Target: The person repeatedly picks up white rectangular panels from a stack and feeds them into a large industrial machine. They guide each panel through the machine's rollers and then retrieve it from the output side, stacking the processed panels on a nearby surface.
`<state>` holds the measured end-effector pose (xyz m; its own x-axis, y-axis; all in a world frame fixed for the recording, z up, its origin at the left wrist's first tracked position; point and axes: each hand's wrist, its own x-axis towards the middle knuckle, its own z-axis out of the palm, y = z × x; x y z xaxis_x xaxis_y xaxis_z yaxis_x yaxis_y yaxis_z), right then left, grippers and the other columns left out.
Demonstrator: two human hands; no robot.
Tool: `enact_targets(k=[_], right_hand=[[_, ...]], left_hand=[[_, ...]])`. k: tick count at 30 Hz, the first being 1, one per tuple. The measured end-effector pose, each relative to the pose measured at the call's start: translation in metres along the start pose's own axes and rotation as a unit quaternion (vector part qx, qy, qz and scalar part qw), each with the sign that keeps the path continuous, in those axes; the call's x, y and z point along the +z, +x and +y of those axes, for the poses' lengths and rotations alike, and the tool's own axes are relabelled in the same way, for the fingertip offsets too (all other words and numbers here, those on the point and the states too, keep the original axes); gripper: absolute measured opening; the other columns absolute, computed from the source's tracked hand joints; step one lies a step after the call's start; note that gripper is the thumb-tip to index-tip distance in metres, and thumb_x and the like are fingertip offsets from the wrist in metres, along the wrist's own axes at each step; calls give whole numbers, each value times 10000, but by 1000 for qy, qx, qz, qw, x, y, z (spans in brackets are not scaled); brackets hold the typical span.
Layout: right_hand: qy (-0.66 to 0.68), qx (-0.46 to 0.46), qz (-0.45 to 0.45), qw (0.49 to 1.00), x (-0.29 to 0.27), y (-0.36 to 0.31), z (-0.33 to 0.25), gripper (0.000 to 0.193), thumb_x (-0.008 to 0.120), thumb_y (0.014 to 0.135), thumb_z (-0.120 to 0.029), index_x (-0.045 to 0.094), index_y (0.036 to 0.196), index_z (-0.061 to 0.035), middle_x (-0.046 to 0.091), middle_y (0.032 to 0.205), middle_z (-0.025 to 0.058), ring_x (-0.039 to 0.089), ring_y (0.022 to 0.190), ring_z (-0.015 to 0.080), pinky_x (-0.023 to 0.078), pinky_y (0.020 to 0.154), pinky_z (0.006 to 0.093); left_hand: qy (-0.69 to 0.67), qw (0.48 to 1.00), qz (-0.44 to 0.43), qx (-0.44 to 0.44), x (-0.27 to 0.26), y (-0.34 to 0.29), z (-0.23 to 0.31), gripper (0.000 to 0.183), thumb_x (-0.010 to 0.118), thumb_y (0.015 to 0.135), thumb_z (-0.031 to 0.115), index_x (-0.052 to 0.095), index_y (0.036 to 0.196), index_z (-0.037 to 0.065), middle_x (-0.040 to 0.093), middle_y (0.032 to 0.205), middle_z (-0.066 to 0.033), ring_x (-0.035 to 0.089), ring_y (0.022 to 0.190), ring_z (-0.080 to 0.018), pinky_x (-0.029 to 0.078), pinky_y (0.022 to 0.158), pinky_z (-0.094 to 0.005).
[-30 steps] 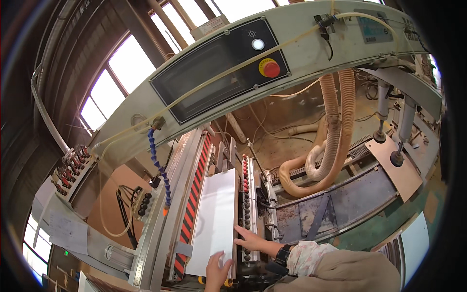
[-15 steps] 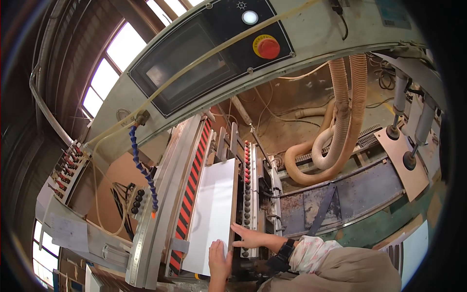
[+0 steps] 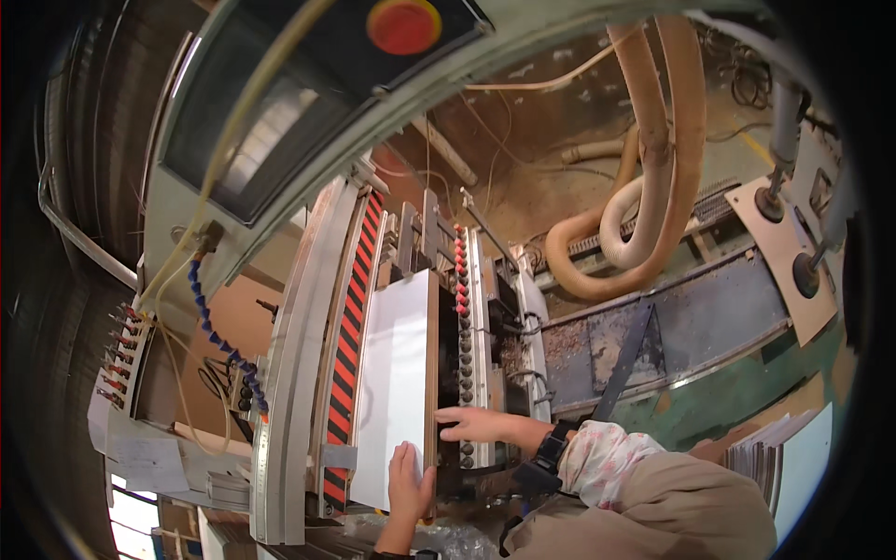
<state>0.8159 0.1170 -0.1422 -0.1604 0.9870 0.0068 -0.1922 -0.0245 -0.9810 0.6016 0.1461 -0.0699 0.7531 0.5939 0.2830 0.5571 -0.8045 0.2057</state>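
Note:
A long white panel lies lengthwise in the machine, its brown right edge in sight. My left hand rests flat on the panel's near right corner, fingers together and stretched out, thumb toward the edge. Against the panel's right side, a little farther up, my right hand reaches in from the right. Its fingers are extended, with the tips at the edge and no grip around anything. A black band circles the right wrist below a patterned sleeve.
Beside the panel runs a red-and-black striped strip; a row of black and red knobs stands right. Overhead is a control housing with a red button. A blue jointed hose, tan ducts and suction cups surround the work.
The view has shifted, so the control housing sits higher and farther left. More of the panel's brown side shows. Both hands stay at its near right part.

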Motion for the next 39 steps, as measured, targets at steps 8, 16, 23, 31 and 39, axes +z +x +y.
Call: enact_targets(k=[8, 16, 23, 31, 39], right_hand=[[211, 55, 90, 972, -22, -31, 43, 466, 562, 856, -276, 456, 1220, -6, 594, 1031, 83, 559, 889, 142, 441, 778, 261], [257, 110, 112, 954, -35, -63, 84, 475, 571, 855, -298, 461, 1229, -27, 561, 1075, 79, 517, 967, 135, 434, 794, 276], [234, 50, 94, 967, -18, -23, 100, 462, 569, 852, -311, 481, 1202, -23, 582, 1065, 93, 538, 981, 154, 425, 837, 280], [261, -15, 154, 953, 3, 50, 70, 569, 606, 823, -323, 401, 1244, 2, 572, 1085, 129, 559, 968, 193, 437, 845, 301], [385, -78, 218, 893, 12, 72, 34, 733, 703, 747, -220, 273, 1306, -18, 544, 1056, 118, 551, 938, 176, 451, 824, 309]], left_hand=[[34, 978, -190, -77, -8, 117, -16, 333, 691, 727, 304, 587, 845, 10, 541, 838, -159, 548, 815, -302, 447, 730, -349], [110, 976, -188, 7, 23, 178, -23, 320, 746, 642, 215, 484, 618, 32, 480, 674, -95, 485, 620, -226, 414, 564, -312], [12, 974, -220, -50, 20, 190, -25, 276, 683, 639, 90, 415, 609, 34, 410, 600, -22, 419, 547, -103, 377, 519, -236], [-115, 971, -153, -142, -49, 203, -37, 204, 600, 625, -7, 423, 718, 37, 428, 625, 1, 460, 582, -86, 414, 559, -217], [-95, 989, -114, -9, -46, 204, -28, 301, 587, 646, 53, 495, 933, 51, 485, 920, -38, 489, 841, -143, 420, 726, -270]])
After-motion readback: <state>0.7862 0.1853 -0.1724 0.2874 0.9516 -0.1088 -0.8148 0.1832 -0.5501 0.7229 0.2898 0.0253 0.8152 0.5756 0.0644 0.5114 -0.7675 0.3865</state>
